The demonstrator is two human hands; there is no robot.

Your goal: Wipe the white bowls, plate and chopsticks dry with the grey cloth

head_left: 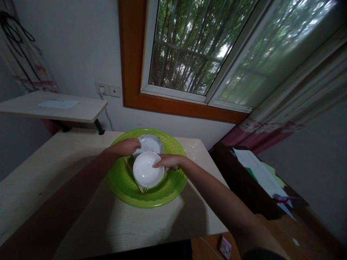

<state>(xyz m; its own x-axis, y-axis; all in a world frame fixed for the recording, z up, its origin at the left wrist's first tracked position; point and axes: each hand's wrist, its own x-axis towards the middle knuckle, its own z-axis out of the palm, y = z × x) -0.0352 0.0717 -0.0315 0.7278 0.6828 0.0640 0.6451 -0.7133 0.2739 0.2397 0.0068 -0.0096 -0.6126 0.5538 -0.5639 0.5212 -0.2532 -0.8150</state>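
A white bowl (148, 171) is in my right hand (172, 161), the thumb over its rim and the other fingers partly hidden beneath it. Just behind it, a white plate (150, 143) with a grey pattern tilts inside a large green basin (146, 204). My left hand (127, 147) is closed at the plate's left edge, its fingertips curled over the rim. Thin wooden sticks, which look like chopsticks (142, 189), lie in the basin, partly covered by the bowl.
The basin stands on a pale wooden table (89, 209) by the window. A raised shelf (89, 112) with a paper on it is at the left. To the right, papers (257, 173) lie on a dark low cabinet (235, 180). A pink box (225, 248) is on the floor.
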